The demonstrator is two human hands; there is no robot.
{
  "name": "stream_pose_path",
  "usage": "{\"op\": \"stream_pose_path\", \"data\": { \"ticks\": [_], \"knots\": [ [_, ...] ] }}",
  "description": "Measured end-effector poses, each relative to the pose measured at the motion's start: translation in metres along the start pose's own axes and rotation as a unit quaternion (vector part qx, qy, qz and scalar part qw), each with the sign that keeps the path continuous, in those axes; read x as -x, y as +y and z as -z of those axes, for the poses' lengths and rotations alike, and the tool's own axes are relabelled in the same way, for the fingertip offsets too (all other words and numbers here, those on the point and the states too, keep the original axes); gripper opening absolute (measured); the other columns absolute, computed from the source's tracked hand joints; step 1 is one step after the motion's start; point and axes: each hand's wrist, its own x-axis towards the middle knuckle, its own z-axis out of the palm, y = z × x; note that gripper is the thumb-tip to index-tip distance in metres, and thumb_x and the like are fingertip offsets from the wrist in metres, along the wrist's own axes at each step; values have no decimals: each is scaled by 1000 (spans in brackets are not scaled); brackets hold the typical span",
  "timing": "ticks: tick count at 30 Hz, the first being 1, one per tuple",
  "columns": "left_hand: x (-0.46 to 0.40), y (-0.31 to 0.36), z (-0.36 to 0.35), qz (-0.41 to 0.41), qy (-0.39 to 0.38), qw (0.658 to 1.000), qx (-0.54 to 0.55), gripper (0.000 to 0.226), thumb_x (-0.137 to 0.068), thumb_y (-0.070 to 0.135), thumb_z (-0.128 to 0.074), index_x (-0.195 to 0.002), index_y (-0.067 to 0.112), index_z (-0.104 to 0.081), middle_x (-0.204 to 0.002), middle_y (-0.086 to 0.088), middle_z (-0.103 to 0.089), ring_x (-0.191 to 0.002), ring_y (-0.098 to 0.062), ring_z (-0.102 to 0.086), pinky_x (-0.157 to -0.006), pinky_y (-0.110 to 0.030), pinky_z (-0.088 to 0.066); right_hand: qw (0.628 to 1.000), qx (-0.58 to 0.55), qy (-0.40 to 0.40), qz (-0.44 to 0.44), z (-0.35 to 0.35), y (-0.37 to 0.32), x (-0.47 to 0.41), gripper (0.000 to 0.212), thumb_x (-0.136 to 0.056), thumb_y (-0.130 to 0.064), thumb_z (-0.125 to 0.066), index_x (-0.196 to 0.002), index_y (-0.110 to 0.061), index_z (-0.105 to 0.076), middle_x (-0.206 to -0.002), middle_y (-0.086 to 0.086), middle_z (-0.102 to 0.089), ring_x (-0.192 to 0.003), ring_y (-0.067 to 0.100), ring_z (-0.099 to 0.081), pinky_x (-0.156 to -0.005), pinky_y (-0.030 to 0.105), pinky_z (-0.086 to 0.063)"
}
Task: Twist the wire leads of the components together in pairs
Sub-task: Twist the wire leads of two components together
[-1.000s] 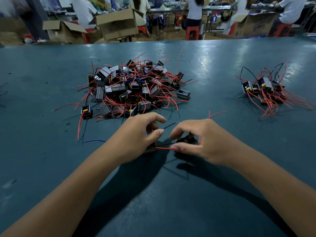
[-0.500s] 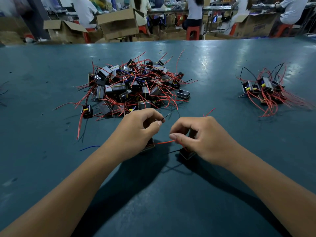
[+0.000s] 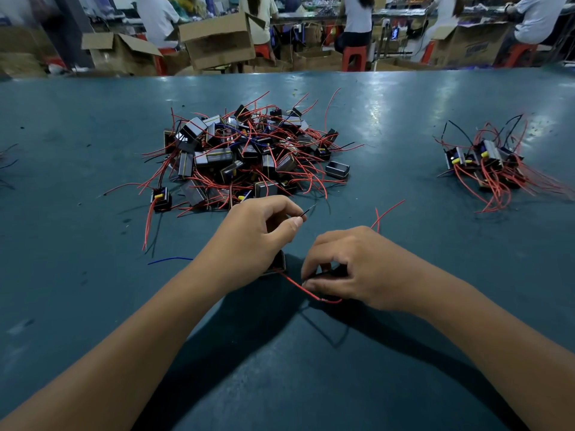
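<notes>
A blue wire (image 3: 169, 260) lay loose on the counter (image 3: 93, 306) at far left, before the big pile (image 3: 249, 154) of untwisted components. The left hand (image 3: 249, 241) pinched a black lead (image 3: 306, 211) over one component (image 3: 278, 263); its red lead (image 3: 298, 286) ran to the right hand (image 3: 357, 269), which pinched it low. To twist well, I judge the ends should meet, even, then roll tightly. A smaller pile (image 3: 488, 166) sat far right. No writing was legible.
</notes>
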Motion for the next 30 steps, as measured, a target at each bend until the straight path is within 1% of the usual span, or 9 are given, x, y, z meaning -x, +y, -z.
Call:
{"op": "stream_pose_path", "data": {
  "ticks": [3, 6, 9, 12, 16, 20, 24, 27, 30],
  "knots": [
    [0, -1, 2, 2, 9, 1000, 1, 13, -98, 20, -60, -90, 26, -70, -76, 5, -67, -62, -9, -56, -62, -30, -47, 998, -16, 56, -24, 0, 3, 1, 7, -90, -26, -71, -90, -19, -72, -79, -12, -67, -74, 4, -58, -70, 18, -44],
    [-1, -1, 3, 4, 18, 1000, 4, 15, -97, 20, -61, -86, 27, -69, -75, 7, -65, -60, -8, -52, -59, -28, -45, 981, -98, 145, -83, 1, 8, 4, 6, -89, -27, -72, -93, -23, -72, -72, -10, -71, -67, 4, -64, -64, 13, -45],
    [0, 0, 1, 5, 16, 1000, 11, 15, -97, 20, -61, -86, 27, -69, -73, 9, -65, -60, -5, -53, -58, -28, -46, 962, -159, 184, -123, -2, 11, 5, 3, -92, -26, -69, -88, -25, -70, -68, -7, -69, -60, 9, -66, -58, 17, -47],
    [0, 1, 0, 3, 14, 1000, 10, 15, -97, 20, -61, -85, 26, -69, -72, 11, -64, -60, -6, -53, -59, -30, -47, 962, -155, 186, -126, -6, 10, 4, 6, -92, -25, -68, -86, -25, -69, -71, -11, -69, -68, 8, -67, -63, 19, -49],
    [-1, -1, 1, 8, 32, 999, 10, 14, -95, 18, -63, -85, 24, -70, -71, 7, -64, -62, -15, -56, -62, -35, -46, 974, -142, 152, -91, -4, 6, 5, 10, -87, -33, -74, -91, -23, -73, -82, -16, -70, -81, 1, -66, -66, 7, -43],
    [-1, -1, 1, 11, 37, 999, 11, 15, -95, 18, -63, -84, 25, -70, -73, 6, -66, -64, -19, -58, -63, -35, -46, 980, -163, 69, -86, 4, 8, 9, 14, -82, -35, -78, -92, -26, -76, -85, -11, -67, -77, 1, -62, -63, 11, -43],
    [-1, 1, -1, 10, 31, 999, 9, 15, -95, 17, -63, -83, 25, -69, -73, 6, -66, -62, -15, -56, -63, -36, -46, 996, -72, 29, -52, 4, 8, 7, 13, -84, -33, -78, -93, -24, -75, -89, -10, -65, -83, 6, -61, -75, 17, -45],
    [-1, 2, -1, 12, 28, 999, 9, 15, -95, 17, -62, -85, 25, -69, -72, 5, -65, -61, -14, -54, -62, -36, -46, 995, -64, 64, -52, 0, 7, 5, 6, -87, -27, -74, -88, -21, -75, -82, -9, -68, -76, 6, -61, -72, 18, -45],
    [0, 3, -1, 16, 31, 999, 20, 13, -96, 16, -62, -90, 24, -71, -75, -1, -67, -69, -24, -60, -63, -37, -48, 973, -159, 134, -105, -2, 10, 8, 3, -89, -24, -72, -88, -24, -75, -73, -11, -72, -66, 2, -65, -65, 14, -48]
  ]
}}
